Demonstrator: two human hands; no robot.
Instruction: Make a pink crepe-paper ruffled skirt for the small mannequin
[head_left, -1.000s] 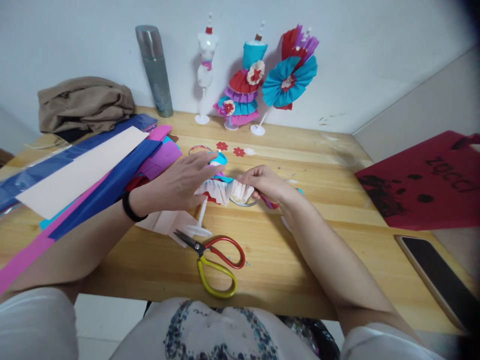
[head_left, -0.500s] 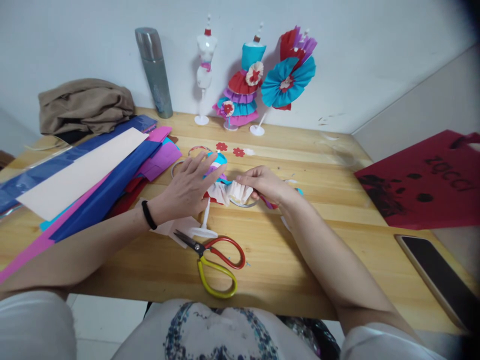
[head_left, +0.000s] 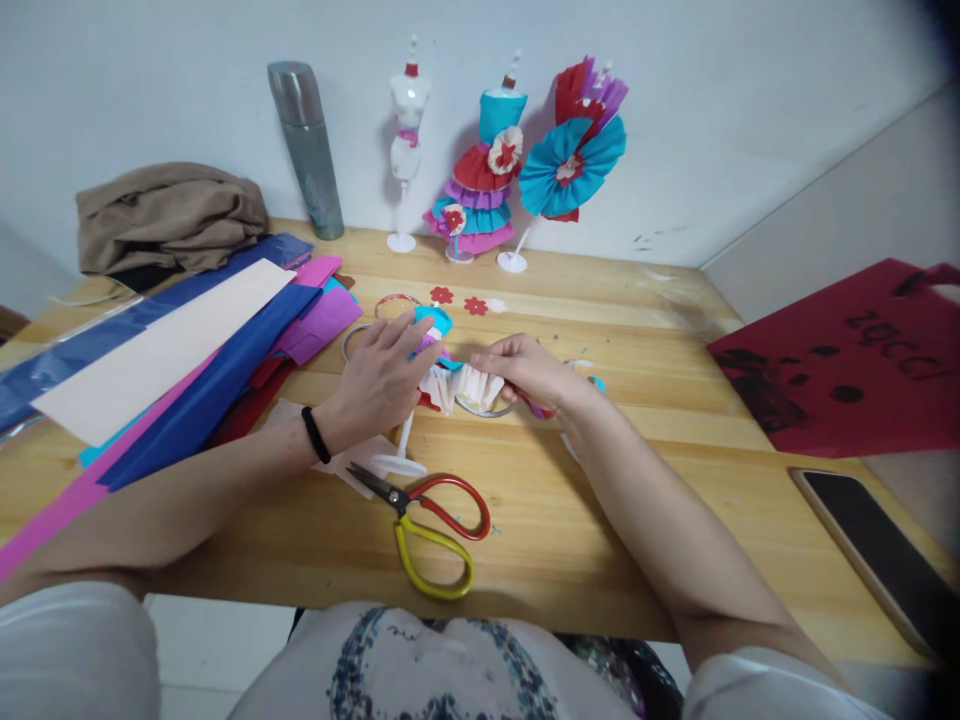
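My left hand [head_left: 381, 375] lies over a small mannequin [head_left: 433, 322] dressed in blue and purple crepe paper, gripping it, with the fingers stretched across its side. The mannequin leans, and its white stand [head_left: 402, 464] shows below my hand. A gathered cream crepe paper strip [head_left: 474, 388] runs around its lower skirt. At the strip's right end, my right hand [head_left: 525, 370] is closed in a pinch on the pleats. Part of the mannequin and my left thumb are hidden. Scissors [head_left: 420, 530] with one red and one yellow handle lie in front, slightly spread.
Coloured crepe paper sheets [head_left: 169, 350] lie at left, near a brown cloth [head_left: 169, 220] and a flask [head_left: 309, 160]. Three mannequins stand behind, one with a blue paper fan [head_left: 551, 185]. Red paper flowers [head_left: 475, 306] and tape rolls are near my hands. A red bag [head_left: 840, 360] and phone [head_left: 870, 550] are right.
My left hand and the mannequin's stand have shifted slightly left. The cream strip looks a little more spread between my hands. My right hand keeps its pinch.
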